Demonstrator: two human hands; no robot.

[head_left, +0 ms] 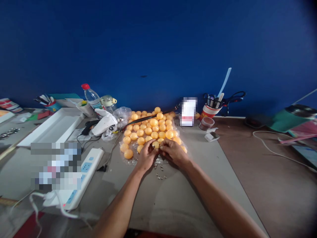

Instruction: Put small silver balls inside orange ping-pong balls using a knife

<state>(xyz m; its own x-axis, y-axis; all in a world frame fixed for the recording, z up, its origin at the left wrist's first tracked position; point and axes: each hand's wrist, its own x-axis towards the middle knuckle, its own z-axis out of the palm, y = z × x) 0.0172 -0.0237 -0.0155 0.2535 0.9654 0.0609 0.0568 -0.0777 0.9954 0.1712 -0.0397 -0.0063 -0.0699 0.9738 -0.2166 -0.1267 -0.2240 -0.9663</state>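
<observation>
At frame centre, the left hand (146, 156) and right hand (174, 152) are both pinching 1 orange ball (156, 144) beside the ball heap (151, 127); metal beads (160, 174) are lying just below.

- Overall dim; blue wall (158, 43) dark and evenly lit.
- Soft light, seemingly from above; only faint shadows on the grey table (173, 198).
- Orange balls (148, 129) are the brightest patch, with pale highlights on top.
- Corners vignetted, darkest at far right; edges bent and smeared.
- Near left out of focus; two patches pixelated.
</observation>
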